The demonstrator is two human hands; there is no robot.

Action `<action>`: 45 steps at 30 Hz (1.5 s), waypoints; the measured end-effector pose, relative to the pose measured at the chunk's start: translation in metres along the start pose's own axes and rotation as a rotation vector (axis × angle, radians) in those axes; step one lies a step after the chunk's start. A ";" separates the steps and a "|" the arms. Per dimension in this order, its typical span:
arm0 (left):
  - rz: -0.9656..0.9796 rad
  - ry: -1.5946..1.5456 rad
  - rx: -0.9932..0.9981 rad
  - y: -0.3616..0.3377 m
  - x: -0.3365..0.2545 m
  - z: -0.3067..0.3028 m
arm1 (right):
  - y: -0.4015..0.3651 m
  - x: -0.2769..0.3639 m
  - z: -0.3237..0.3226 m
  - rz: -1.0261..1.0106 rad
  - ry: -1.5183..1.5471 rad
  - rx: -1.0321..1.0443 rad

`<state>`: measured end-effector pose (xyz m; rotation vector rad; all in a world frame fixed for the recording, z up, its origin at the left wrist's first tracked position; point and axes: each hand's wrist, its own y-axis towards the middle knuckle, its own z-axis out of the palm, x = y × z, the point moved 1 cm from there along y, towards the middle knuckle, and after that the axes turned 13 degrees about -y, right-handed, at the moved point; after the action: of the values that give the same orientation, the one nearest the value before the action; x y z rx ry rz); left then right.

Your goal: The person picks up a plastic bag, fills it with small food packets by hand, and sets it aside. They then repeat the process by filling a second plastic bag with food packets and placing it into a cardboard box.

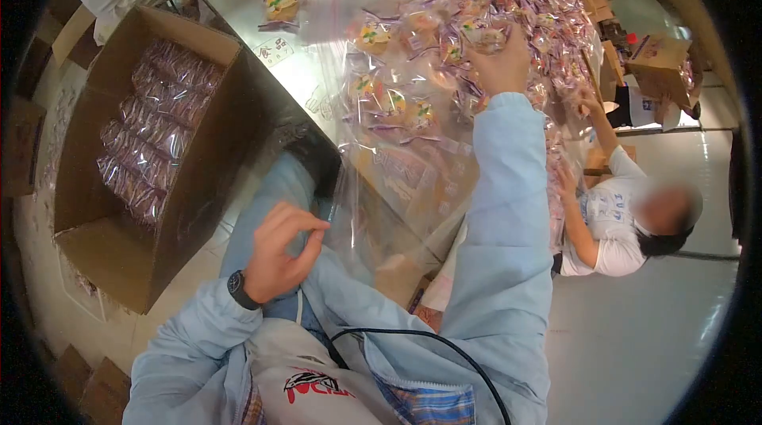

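My right hand (504, 64) reaches over the table, its fingers closed around a small clear-wrapped snack packet (490, 40) with a yellow and green print. Beneath that arm a large clear plastic bag (413, 179) spreads over the table and hangs toward my lap, with several similar packets (389, 100) showing through or on it. My left hand (282, 250), a black watch on its wrist, is above my thigh. Its fingers are curled, thumb and index fingertips pinched together right at the bag's left edge; I cannot tell what is between them.
An open cardboard box (178, 203) at left holds rows of wrapped packets (155, 131). A heap of loose packets (548, 12) covers the far table. At right, a person (611, 215) in a white shirt reaches to the heap. More cartons (659, 60) stand beyond. A black cable (429, 335) crosses my front.
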<state>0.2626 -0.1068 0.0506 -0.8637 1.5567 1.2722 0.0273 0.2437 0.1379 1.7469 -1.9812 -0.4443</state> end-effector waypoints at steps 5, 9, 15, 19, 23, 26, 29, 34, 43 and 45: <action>0.072 -0.060 0.081 -0.017 -0.017 0.016 | -0.034 -0.024 -0.048 0.100 0.221 -0.080; 0.210 -0.016 0.267 -0.025 -0.030 0.029 | -0.112 -0.023 -0.100 0.194 0.581 -0.149; 0.182 0.011 0.552 -0.031 -0.044 0.073 | -0.241 0.001 -0.188 0.538 0.808 -0.006; 0.475 0.199 0.381 -0.012 -0.026 0.079 | -0.298 -0.010 -0.190 0.673 1.032 0.045; 0.659 0.175 0.476 0.001 -0.027 0.067 | -0.323 -0.001 -0.191 0.800 1.119 0.102; 0.721 0.419 0.371 0.016 -0.049 0.065 | -0.322 0.003 -0.187 0.799 1.193 0.153; 0.613 0.499 0.352 0.019 -0.042 0.063 | -0.323 0.008 -0.188 0.762 1.243 0.207; 0.535 0.686 0.449 0.027 -0.045 0.066 | -0.365 0.018 -0.181 0.756 1.436 0.514; 0.520 0.651 0.342 0.041 -0.056 0.068 | -0.411 0.075 -0.131 1.090 2.049 0.735; 0.545 0.578 0.263 0.043 -0.058 0.067 | -0.406 0.079 -0.125 1.042 2.115 0.717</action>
<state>0.2570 -0.0338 0.1160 -0.6885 2.4853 1.1898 0.4285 0.1151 0.0407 0.2783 -0.8306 1.7742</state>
